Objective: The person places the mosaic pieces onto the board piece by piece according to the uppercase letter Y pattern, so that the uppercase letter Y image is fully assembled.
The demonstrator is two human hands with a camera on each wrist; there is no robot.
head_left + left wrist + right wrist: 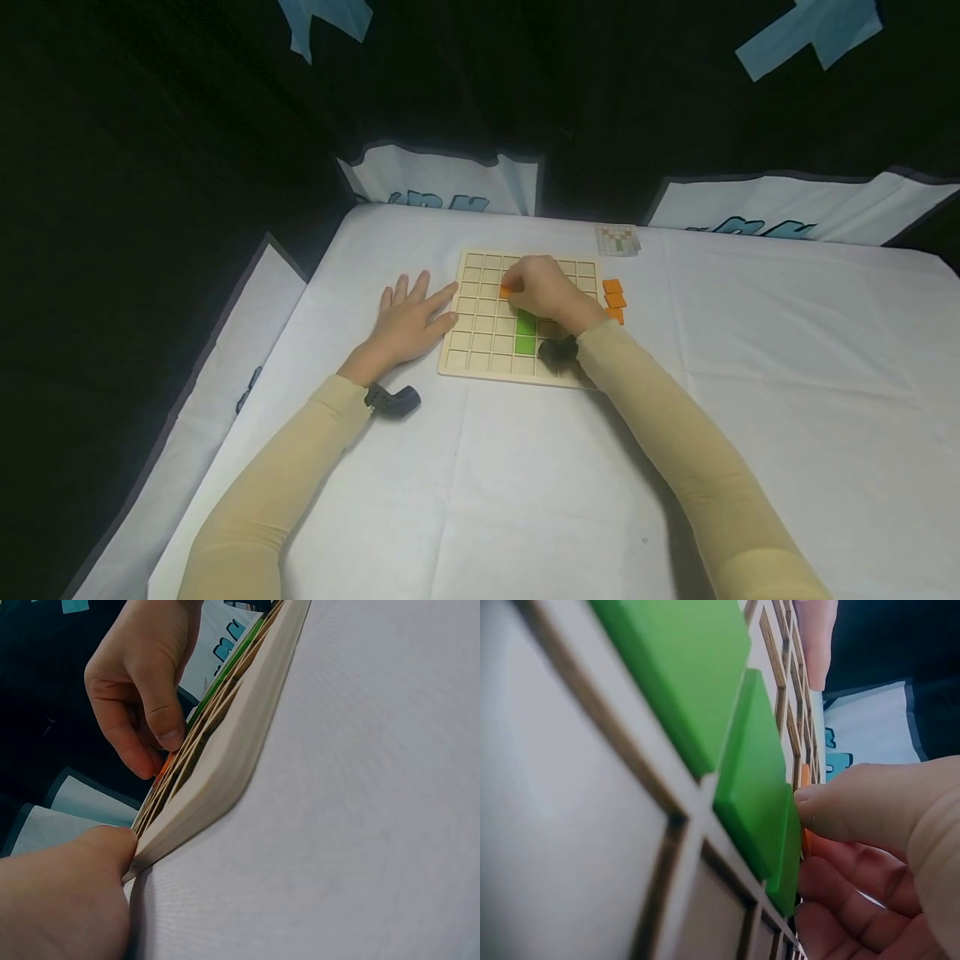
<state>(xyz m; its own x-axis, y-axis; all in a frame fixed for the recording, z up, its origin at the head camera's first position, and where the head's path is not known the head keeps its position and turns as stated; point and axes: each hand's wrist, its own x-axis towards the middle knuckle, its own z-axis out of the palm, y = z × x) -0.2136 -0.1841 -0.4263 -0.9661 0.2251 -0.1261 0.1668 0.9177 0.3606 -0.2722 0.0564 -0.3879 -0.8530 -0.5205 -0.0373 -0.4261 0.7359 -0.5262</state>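
Observation:
A pale wooden grid board (482, 342) lies flat on the table. Over its upper middle, my right hand (546, 292) pinches an orange square tile (504, 292) down at the grid. The right wrist view shows the thumb (847, 801) beside the orange tile (805, 777), whose far side is partly hidden. Green square tiles (526, 343) sit in a column of cells just below that hand. My left hand (408, 327) rests on the cloth with fingers spread, thumb and index finger touching the board's left edge.
Several loose orange tiles (614, 301) lie right of the board. A small card with a printed coloured grid (617, 242) lies behind its far right corner. White cloth (540, 492) covers the table, and dark curtains (600, 92) hang behind it.

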